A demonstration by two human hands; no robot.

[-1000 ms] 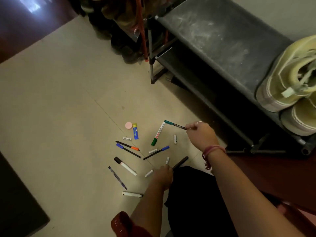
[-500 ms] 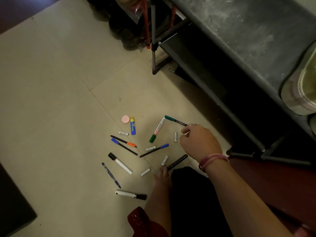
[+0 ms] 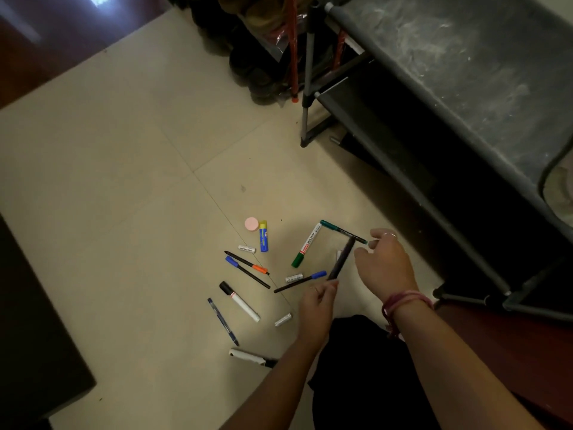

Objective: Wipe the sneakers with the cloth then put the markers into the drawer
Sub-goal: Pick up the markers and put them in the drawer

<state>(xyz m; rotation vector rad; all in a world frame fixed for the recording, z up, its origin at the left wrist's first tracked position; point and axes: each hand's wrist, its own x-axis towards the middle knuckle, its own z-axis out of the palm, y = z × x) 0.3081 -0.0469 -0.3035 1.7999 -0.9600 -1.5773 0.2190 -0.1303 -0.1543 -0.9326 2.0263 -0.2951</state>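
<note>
Nearest, the left hand (image 3: pixel 316 308) pinches the lower end of a dark marker (image 3: pixel 341 262), lifted off the tiled floor (image 3: pixel 124 212). Just beyond, the right hand (image 3: pixel 383 265) pinches the tip of a teal pen (image 3: pixel 341 232). Loose markers lie scattered on the floor left of both hands, among them a green-capped marker (image 3: pixel 305 246) and a glue stick (image 3: pixel 263 235). Farther right stands a grey shoe rack (image 3: pixel 465 72).

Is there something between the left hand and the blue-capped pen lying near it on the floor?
Nothing visible. The left hand, gripping a dark marker, is just beside the thin black blue-capped pen, bare tile between.
</note>
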